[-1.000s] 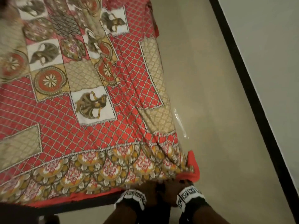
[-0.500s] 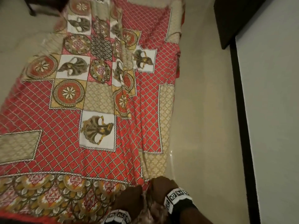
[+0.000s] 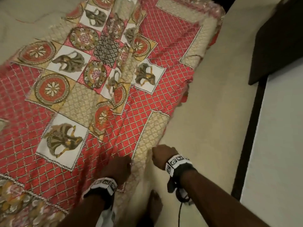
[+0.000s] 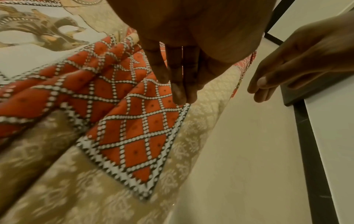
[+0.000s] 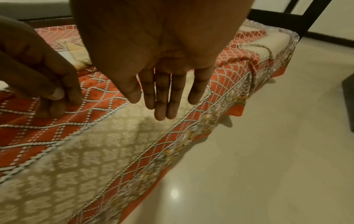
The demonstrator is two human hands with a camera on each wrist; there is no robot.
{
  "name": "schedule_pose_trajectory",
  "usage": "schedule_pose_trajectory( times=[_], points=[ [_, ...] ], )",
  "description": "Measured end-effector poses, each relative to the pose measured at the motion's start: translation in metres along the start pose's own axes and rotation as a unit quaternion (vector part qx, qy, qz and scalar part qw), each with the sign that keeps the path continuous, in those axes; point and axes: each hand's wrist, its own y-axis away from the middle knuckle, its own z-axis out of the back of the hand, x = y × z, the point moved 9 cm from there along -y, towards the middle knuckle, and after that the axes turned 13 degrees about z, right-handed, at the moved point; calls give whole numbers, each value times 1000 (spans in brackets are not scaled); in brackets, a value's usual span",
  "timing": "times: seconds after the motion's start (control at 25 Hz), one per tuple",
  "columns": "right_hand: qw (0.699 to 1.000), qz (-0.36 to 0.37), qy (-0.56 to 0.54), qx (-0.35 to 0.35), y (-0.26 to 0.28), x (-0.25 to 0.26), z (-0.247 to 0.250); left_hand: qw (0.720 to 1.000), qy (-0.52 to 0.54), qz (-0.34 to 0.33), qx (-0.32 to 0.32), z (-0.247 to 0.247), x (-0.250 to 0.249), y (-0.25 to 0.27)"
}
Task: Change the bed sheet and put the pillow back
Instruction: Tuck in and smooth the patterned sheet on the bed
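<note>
A red and beige patterned bed sheet [image 3: 147, 104] lies spread over the bed, with long wrinkles running up its middle. My left hand [image 3: 119, 167] rests on the sheet near its right side, and its straight fingertips [image 4: 180, 97] touch the red lattice print [image 4: 134, 128]. My right hand [image 3: 162, 154] is at the sheet's right edge. Its fingers [image 5: 162, 106] are straight and spread just above the beige band [image 5: 114, 151], holding nothing. No pillow is in view.
Pale tiled floor [image 3: 213, 128] runs along the bed's right side. A dark piece of furniture [image 3: 278, 38] and a black skirting strip [image 3: 249, 128] stand by the white wall. My bare foot [image 3: 154, 205] and a thin cable [image 3: 179, 213] are below the hands. A plain beige surface [image 3: 24, 17] shows at far left.
Both hands have left the sheet's near corner, where they were bunched together, and moved apart onto the sheet's right side. The view has swung up the bed.
</note>
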Motion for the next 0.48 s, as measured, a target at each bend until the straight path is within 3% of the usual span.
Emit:
schedule_pose_trajectory(
  times=[0.2,0.48],
  points=[
    [998,-10,67,-18,-17,-92,60,997,69,9,-28,27,-74,-46],
    [975,82,206,1,-66,-152,101,992,81,-8,-93,27,-140,-115]
  ],
)
